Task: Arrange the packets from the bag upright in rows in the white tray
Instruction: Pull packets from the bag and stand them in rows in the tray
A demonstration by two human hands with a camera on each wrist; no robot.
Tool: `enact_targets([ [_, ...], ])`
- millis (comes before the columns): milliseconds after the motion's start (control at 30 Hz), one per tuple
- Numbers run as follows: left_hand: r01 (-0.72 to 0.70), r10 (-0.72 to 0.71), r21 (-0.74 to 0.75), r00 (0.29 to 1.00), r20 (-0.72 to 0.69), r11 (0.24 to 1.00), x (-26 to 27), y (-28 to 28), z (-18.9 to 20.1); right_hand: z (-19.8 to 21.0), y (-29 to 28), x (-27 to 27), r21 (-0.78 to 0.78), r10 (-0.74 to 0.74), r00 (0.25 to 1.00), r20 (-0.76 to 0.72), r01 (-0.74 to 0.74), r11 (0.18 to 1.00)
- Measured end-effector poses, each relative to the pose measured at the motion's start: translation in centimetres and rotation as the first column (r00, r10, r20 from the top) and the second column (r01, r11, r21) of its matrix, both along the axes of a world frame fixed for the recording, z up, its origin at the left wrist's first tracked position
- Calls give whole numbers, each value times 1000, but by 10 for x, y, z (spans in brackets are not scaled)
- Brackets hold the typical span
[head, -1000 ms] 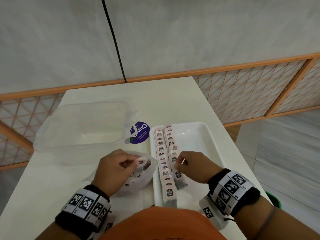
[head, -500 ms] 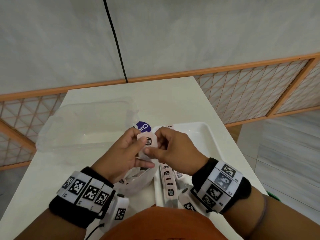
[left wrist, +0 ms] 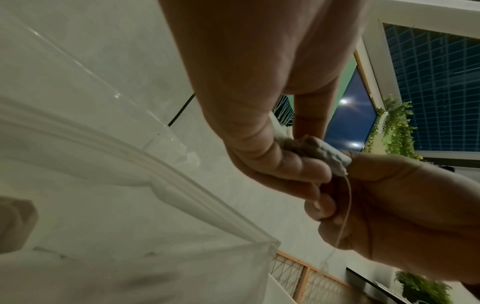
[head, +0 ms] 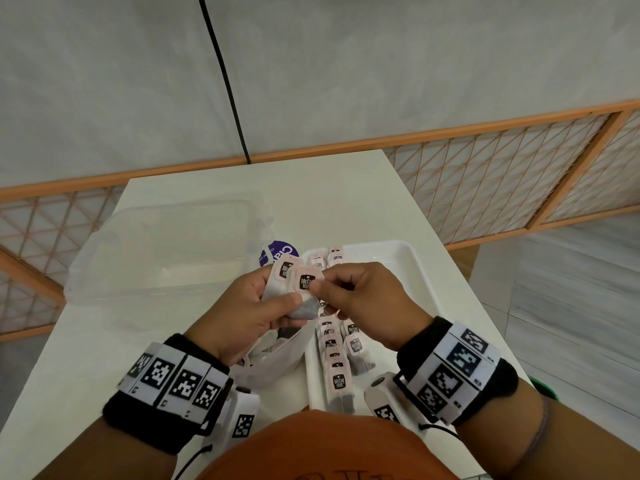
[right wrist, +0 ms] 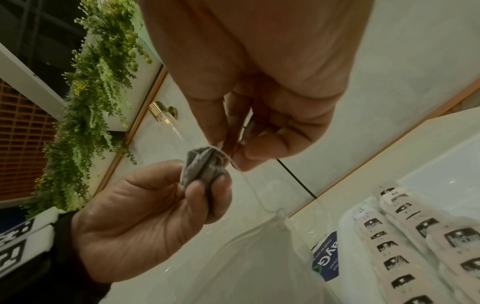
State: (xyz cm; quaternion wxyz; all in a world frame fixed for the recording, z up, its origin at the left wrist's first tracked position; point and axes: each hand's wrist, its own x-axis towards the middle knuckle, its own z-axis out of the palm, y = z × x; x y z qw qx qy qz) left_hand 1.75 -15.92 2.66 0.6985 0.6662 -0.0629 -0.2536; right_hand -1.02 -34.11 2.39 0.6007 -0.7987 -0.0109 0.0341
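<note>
Both hands are raised above the table between the plastic bag (head: 277, 358) and the white tray (head: 412, 268). My left hand (head: 273, 299) grips two tea packets, the grey pouch (head: 306, 310) squeezed between thumb and fingers (right wrist: 202, 185). Two pink tags stick up, one (head: 286, 270) behind the other (head: 306, 282). My right hand (head: 329, 289) pinches the front tag and its string (right wrist: 233, 160). Two rows of packets (head: 334, 355) stand along the tray's left side. The crumpled pouch (left wrist: 311, 150) shows in the left wrist view, its thread (left wrist: 345, 205) hanging down.
A clear plastic container (head: 166, 251) lies at the left of the white table, with a purple label (head: 280, 252) beside it. The tray's right half (head: 388, 289) holds no packets. An orange-framed lattice fence (head: 519, 174) runs behind and to the right of the table.
My left hand lifted packets out of the bag, and my right hand left the tray row to meet it. Both hands now hold the packets slightly higher, with two tags showing.
</note>
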Motion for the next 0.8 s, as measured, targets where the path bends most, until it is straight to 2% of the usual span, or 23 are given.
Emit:
enact_targets([
  [133, -55, 55, 9, 998, 3, 998, -1, -3, -2, -2, -2, -1, 126, -16, 1000, -9, 17, 992],
  [233, -116, 112, 68, 992, 62, 991, -2, -5, -7, -2, -2, -2, 158, -32, 999, 14, 30, 987],
  [400, -151, 130, 134, 980, 151, 979, -4, -11, -10, -6, -4, -2, 125, -112, 992, 60, 104, 987],
  [633, -169, 161, 71, 981, 103, 983, -4, -15, -11, -5, -10, -7, 114, -164, 984, 70, 156, 981],
  [800, -283, 273, 57, 952, 138, 957, -2, -13, -15, -6, -23, -9, 109, -165, 986, 12, 163, 981],
])
